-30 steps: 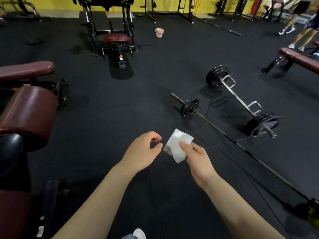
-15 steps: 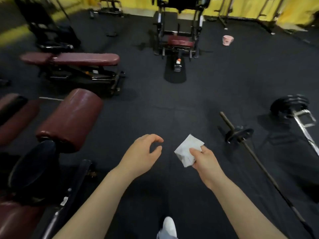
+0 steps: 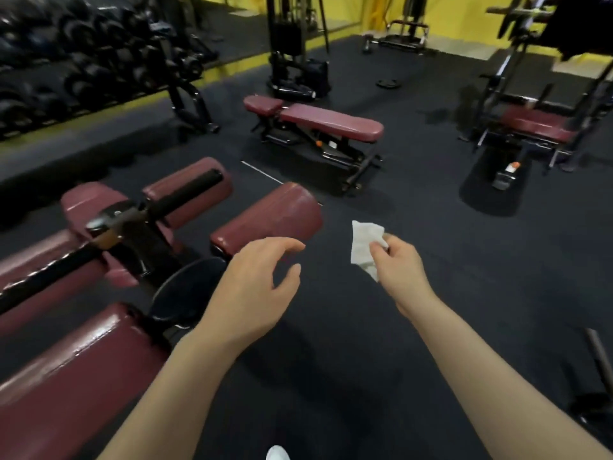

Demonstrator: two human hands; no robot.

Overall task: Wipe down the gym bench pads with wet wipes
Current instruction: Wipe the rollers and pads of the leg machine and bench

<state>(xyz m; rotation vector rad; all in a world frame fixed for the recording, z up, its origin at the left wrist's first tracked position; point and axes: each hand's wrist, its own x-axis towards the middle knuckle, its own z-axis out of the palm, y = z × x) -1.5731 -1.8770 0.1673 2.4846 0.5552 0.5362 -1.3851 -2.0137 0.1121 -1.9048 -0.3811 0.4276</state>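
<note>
Above the dark rubber floor [image 3: 331, 343], both bare forearms reach forward from the bottom of the head view. At right, the right hand [image 3: 399, 270] pinches a crumpled white wet wipe [image 3: 365, 245] between thumb and curled fingers [image 3: 376, 251], the wipe standing up and to the left of the knuckles, in the air and touching no pad. At left, the left hand [image 3: 255, 283] holds nothing; its fingers are loosely bent and spread, thumb apart from the forefinger, hovering just in front of the near end of a maroon roller pad [image 3: 275, 217]. That pad is part of a machine on the left with more maroon pads [image 3: 185, 187], a black bar [image 3: 185, 194] across them and a long glossy maroon pad [image 3: 76, 376] running to the lower left corner. Farther back, well apart from the hands, stands a flat maroon bench [image 3: 328, 122] on a black frame, and to the right another maroon-padded bench [image 3: 537, 124] inside a rack. A dumbbell rack [image 3: 83, 61] lines the far left beside a yellow wall [image 3: 457, 11]. A white shoe tip [image 3: 278, 453] shows at the bottom edge.
</note>
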